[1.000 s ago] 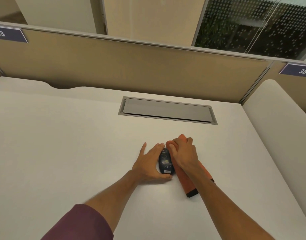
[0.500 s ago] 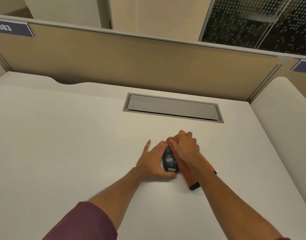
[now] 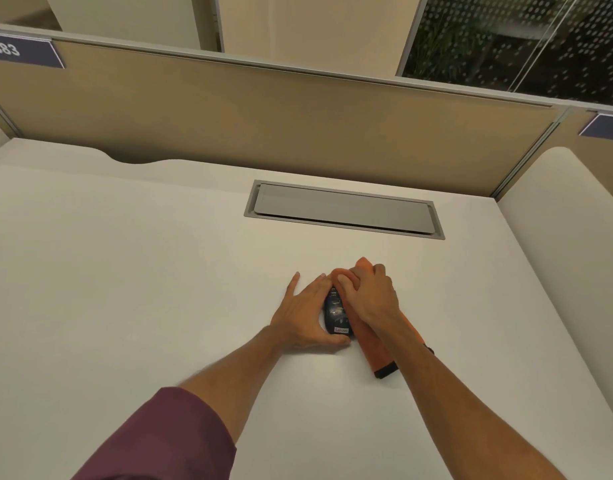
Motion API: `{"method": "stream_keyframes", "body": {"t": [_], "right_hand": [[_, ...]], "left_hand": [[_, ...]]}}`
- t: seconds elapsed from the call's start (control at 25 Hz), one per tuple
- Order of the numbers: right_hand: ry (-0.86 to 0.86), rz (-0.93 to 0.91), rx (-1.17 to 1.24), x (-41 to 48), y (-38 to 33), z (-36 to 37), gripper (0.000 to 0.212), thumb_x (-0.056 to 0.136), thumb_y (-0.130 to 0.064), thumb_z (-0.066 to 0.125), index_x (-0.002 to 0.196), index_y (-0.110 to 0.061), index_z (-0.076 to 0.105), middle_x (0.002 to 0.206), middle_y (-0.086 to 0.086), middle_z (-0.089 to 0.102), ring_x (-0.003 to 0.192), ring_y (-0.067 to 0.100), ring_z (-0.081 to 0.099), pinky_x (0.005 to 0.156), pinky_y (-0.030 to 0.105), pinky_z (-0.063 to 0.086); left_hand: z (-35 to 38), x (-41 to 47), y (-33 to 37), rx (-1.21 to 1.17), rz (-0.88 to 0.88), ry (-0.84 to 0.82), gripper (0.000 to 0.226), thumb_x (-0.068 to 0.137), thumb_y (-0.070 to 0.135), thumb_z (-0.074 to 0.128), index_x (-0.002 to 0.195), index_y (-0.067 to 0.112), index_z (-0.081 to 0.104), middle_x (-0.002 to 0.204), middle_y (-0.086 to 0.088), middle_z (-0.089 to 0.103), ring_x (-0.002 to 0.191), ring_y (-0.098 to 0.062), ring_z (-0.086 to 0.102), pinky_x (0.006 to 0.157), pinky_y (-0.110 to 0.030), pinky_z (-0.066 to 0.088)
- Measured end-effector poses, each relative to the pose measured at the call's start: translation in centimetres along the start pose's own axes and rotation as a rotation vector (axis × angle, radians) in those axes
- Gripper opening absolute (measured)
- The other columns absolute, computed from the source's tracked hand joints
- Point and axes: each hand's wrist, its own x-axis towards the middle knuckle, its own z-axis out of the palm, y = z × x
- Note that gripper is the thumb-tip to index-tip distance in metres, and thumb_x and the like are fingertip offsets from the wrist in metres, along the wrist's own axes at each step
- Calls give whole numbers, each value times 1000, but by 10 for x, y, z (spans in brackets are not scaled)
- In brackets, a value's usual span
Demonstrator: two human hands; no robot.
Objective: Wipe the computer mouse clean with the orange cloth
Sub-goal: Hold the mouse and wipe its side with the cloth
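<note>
Little has been shifted since the earlier frames: both hands are kept where they were around the mouse, and only the view is swung slightly, so that the plate marked 383 is now seen further in from the left edge. On the white desk, the dark mouse is lain near the middle, its long axis pointing away from the person, with a small white label seen at its near end. It is braced by the left hand, which is laid flat on the desk with fingers spread, the thumb curled round the near end of the mouse and the palm set against its left side. The right hand is closed on a bunched part of the orange cloth, which is pressed against the far, right part of the mouse. The rest of the cloth is trailed along the desk beneath the right forearm, ending in a dark hem towards the person. A maroon sleeve is seen on the left arm. Beyond the hands, a grey hatch is set flush in the desk, before a tan partition.
</note>
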Motion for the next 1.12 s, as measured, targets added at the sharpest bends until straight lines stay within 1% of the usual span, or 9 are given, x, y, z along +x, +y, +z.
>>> {"method": "stream_keyframes", "body": {"t": [0.16,0.24,0.32,0.4,0.48,0.56,0.68,0.88,1.12], "right_hand": [[72,-32,95,-26,18,11,52,96,-56,39,135,-24,51,137,8,46,121,25,49,105,41,43],[131,-102,154,-41,32,16,46,97,-51,43,132,-24,54,135,7,48,119,22,49,100,32,41],[159,-163,152,-45,44,16,39,98,-46,44,128,-25,58,129,8,51,112,21,52,95,29,43],[176,-124,157,-39,49,11,38,99,-46,42,126,-25,59,128,8,51,110,23,54,94,32,45],[194,-76,176,-33,45,7,40,99,-47,42,130,-26,56,134,9,48,115,24,52,96,33,42],[189,-153,173,-35,38,7,40,100,-45,42,135,-30,52,138,8,45,119,23,50,99,37,43],[155,-284,202,-51,40,11,37,99,-41,46,134,-35,55,139,10,44,123,25,48,102,38,46],[144,-395,97,-65,58,9,37,96,-36,55,133,-33,58,140,15,45,123,31,48,99,44,49],[193,-434,64,-62,56,6,43,97,-44,44,134,-28,58,138,18,47,122,34,48,100,44,49]], "left_hand": [[3,-1,-2,29,0,14,111,64,95,44,152,36,10,159,12,26,148,-3,14,121,-53,-4],[3,-2,-2,40,2,19,111,64,95,44,151,34,13,159,11,27,148,-3,15,122,-53,-2],[1,-1,-2,44,1,2,111,64,94,44,151,32,14,159,9,27,148,-5,15,122,-52,-5],[-1,-1,-2,59,1,-12,112,63,94,43,151,31,14,160,8,25,149,-6,14,121,-51,-7],[-2,-2,-1,65,3,-10,112,62,94,42,150,31,14,160,8,25,149,-6,14,121,-51,-7],[-2,-2,-1,53,5,2,112,62,94,43,150,32,15,159,8,27,148,-6,15,122,-51,-6],[-2,-2,-1,50,12,-3,111,63,94,41,150,30,15,160,7,27,149,-7,16,121,-53,-5],[-4,-2,0,53,12,-24,115,63,94,42,151,26,16,160,6,26,149,-7,15,121,-54,-6],[-4,-1,0,45,11,-31,113,63,94,40,151,28,16,160,5,27,149,-9,16,121,-54,-6]]}}
